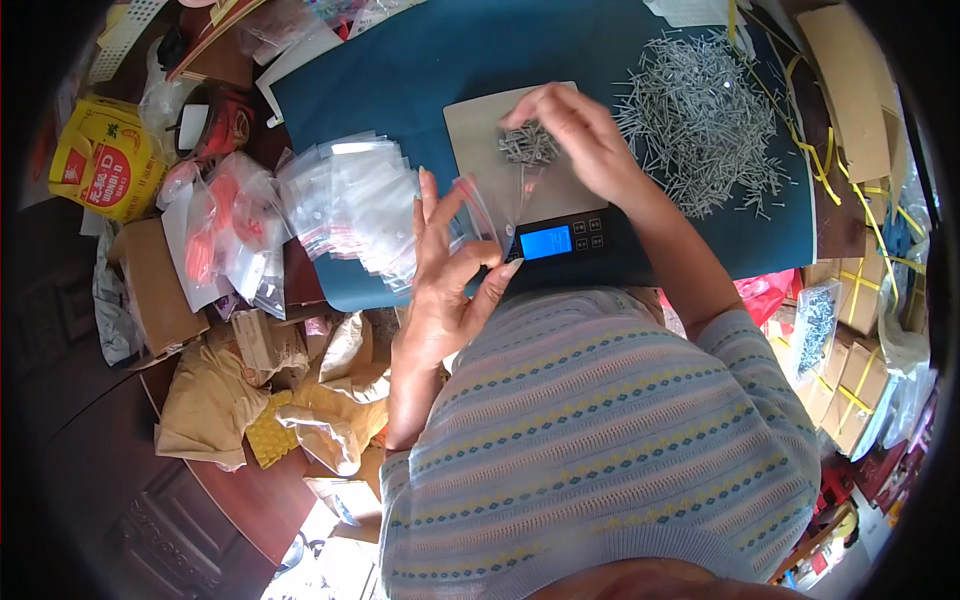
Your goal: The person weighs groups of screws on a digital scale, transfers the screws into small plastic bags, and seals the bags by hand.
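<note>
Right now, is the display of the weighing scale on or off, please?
On: the display glows bright blue, with pale digits on it.

On the desk (pixel 370 85) I view, scale (pixel 560 243) between bags (pixel 350 195) at left and fastener heap (pixel 700 120) at right, fastener pile (pixel 530 145) over its plate (pixel 478 125)

L hand (pixel 447 285) w/ clear bag (pixel 505 205), R hand (pixel 585 140) by screws (pixel 528 145) on scale (pixel 480 120).
</note>
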`<state>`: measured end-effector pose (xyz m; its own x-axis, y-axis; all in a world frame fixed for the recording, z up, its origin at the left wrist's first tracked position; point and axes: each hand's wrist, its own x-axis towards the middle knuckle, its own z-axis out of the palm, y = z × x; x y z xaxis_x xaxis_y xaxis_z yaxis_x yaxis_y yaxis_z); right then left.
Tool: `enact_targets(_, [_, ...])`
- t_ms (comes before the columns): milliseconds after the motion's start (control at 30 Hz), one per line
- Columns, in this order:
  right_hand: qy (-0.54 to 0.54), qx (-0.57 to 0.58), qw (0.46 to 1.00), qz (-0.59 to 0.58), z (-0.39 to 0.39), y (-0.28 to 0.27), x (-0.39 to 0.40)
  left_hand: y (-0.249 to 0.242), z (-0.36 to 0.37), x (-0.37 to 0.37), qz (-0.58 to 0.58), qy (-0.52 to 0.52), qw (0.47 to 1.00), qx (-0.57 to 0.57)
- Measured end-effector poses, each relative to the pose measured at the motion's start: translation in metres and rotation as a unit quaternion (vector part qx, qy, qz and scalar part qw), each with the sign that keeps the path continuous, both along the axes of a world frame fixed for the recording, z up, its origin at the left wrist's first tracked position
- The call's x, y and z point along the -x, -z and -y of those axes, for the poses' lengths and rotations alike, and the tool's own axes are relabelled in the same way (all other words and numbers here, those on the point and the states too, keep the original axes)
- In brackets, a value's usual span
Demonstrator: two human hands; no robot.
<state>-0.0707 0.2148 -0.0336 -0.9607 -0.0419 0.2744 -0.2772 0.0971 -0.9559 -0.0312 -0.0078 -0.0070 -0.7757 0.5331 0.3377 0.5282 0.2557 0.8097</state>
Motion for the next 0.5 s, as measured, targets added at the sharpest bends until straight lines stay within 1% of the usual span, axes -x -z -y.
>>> enact_targets(33, [0.005, 0.044, 0.999, -0.001, -0.005, -0.003, 0.000, -0.005, 0.000, -0.001, -0.036, -0.018, 0.999, 0.001])
enact_targets(133, [0.024, 0.107, 0.994, -0.001, -0.028, -0.005, -0.003, 0.004, 0.017, -0.003, 0.059, -0.030, 0.998, -0.013])
enact_targets(167, [0.030, 0.108, 0.994, -0.011, -0.038, -0.002, -0.004, 0.007, 0.021, -0.004, 0.057, -0.049, 0.997, -0.016])
enact_targets(267, [0.077, 0.021, 0.997, 0.016, -0.059, 0.008, -0.014, 0.012, 0.028, -0.006, 0.056, -0.108, 0.992, -0.032])
enact_targets(333, [0.098, -0.118, 0.988, 0.017, -0.060, 0.013, -0.021, 0.012, 0.029, -0.006, 0.062, -0.145, 0.986, -0.048])
enact_targets(367, [0.107, -0.186, 0.976, 0.016, -0.059, 0.015, -0.024, 0.013, 0.028, -0.005, 0.054, -0.156, 0.985, -0.053])
enact_targets(400, [0.121, -0.277, 0.953, -0.004, -0.056, 0.018, -0.026, 0.013, 0.027, -0.004, 0.048, -0.157, 0.985, -0.055])
enact_targets(467, [0.144, -0.449, 0.881, -0.042, -0.044, 0.028, -0.029, 0.014, 0.026, -0.003, 0.036, -0.160, 0.985, -0.060])
enact_targets(500, [0.110, -0.416, 0.903, -0.008, -0.037, 0.031, -0.030, 0.012, 0.026, -0.004, 0.030, -0.157, 0.986, -0.052])
